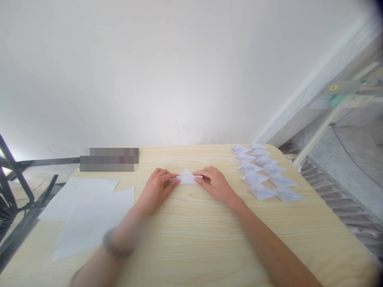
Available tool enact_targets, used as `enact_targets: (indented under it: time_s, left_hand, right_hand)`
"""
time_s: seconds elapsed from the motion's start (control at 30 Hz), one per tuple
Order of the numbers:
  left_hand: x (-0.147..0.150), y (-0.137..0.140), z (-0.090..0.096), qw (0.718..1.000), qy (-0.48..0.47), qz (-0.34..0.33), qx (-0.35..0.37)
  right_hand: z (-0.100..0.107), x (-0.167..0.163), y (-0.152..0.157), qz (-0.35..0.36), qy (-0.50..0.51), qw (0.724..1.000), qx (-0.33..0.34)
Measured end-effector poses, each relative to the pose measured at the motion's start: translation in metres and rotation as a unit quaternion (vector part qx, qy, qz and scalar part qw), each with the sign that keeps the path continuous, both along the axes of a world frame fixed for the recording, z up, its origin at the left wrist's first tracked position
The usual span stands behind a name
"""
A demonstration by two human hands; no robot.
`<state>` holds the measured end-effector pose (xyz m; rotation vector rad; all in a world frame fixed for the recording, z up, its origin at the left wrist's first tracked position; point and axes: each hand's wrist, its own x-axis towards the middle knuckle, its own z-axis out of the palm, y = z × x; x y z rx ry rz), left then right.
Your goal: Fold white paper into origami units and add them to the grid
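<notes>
White wall [185, 79] rises behind a pale wood-grain table [191, 239], and its base meets the table's far edge. Midway across the table, toward the far side, lies a small folded paper [187, 177], a flat strip with a blunt peak at the middle of its top. The left hand [159, 185] pinches its left end, thumb nearer the person and fingers beyond; the right hand [216, 184] grips the right end the same way. Both hands are nearly closed, with the peak showing between them. A dark bracelet [117, 244] rings the left wrist.

On the left of the table, two plain white sheets [89, 221] overlap, the nearer one partly behind the left forearm. Beyond them sits a pixelated patch [109, 160], its contents unreadable. To the right, beyond the right hand, folded pieces [262, 192] stand in two slanting columns, tips close or touching. Black metal bars [18, 171] stand off the table's left side; a pale pole [320, 137] slants past its right.
</notes>
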<state>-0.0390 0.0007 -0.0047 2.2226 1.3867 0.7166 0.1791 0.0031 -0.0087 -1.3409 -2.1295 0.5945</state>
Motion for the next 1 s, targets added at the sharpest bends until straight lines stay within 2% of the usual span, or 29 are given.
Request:
enact_targets:
  time_s: [0.23,0.53,0.8,1.0]
  left_hand:
    - [0.0005,-0.0004,0.0041,0.998,-0.018,0.046,-0.029]
    - [-0.0011,0.0013,0.0000,0.998,0.002,0.059,-0.022]
    - [0.0008,-0.0001,-0.0024,0.997,0.009,0.073,-0.001]
    - [0.0005,-0.0010,-0.0041,0.997,0.039,0.058,0.037]
  right_hand:
    - [-0.0013,-0.0010,0.0004,-0.010,-0.009,1.000,0.001]
    - [-0.0045,-0.0032,0.0004,-0.019,-0.010,1.000,0.015]
    - [-0.0034,-0.0038,-0.0001,-0.023,-0.011,1.000,0.008]
    - [-0.0024,-0.0045,-0.0012,-0.028,-0.007,1.000,0.006]
